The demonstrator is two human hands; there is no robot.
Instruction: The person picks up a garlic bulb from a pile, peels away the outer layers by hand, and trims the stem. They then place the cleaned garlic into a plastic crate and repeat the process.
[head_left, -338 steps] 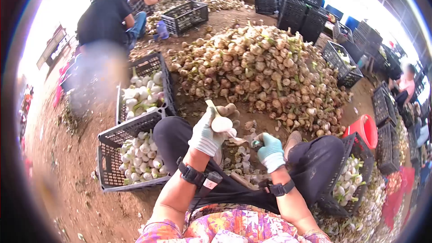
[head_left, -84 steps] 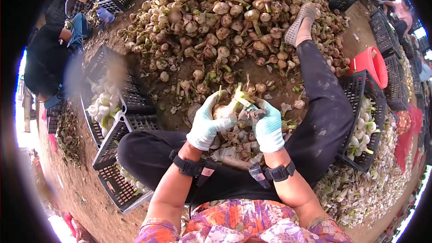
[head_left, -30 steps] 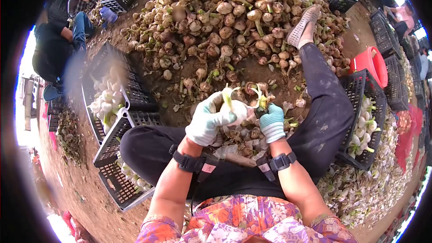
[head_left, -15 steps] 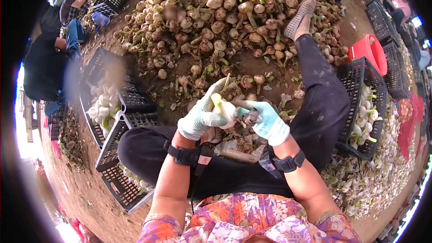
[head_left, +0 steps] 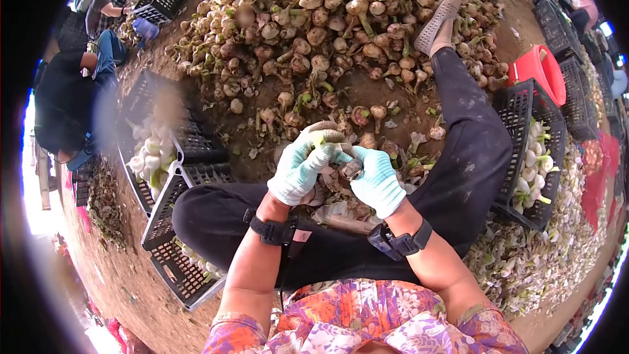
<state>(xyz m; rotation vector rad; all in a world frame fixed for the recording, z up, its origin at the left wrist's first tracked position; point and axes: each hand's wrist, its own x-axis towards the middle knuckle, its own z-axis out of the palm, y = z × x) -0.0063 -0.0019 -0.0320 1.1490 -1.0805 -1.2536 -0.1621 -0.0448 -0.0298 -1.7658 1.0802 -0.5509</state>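
Observation:
My left hand, in a pale gloved grip, is closed around a garlic bulb. Only the bulb's greenish stem shows above the fingers; its body is mostly hidden. Close beside it, touching or nearly touching, my right hand wears a matching glove with the fingers curled. A small greyish-brown thing shows at the right fingers, too obscured to name. Under both hands lie loose garlic skins and scraps between my legs.
A big heap of unpeeled garlic rises in front. Black crates with cleaned garlic stand left and right, near a red bucket. Peelings cover the ground at right. Other people sit at the left.
My hands have come closer together, and the left has turned, so the white bulb seen before is now mostly covered by fingers. The right hand has shifted slightly down.

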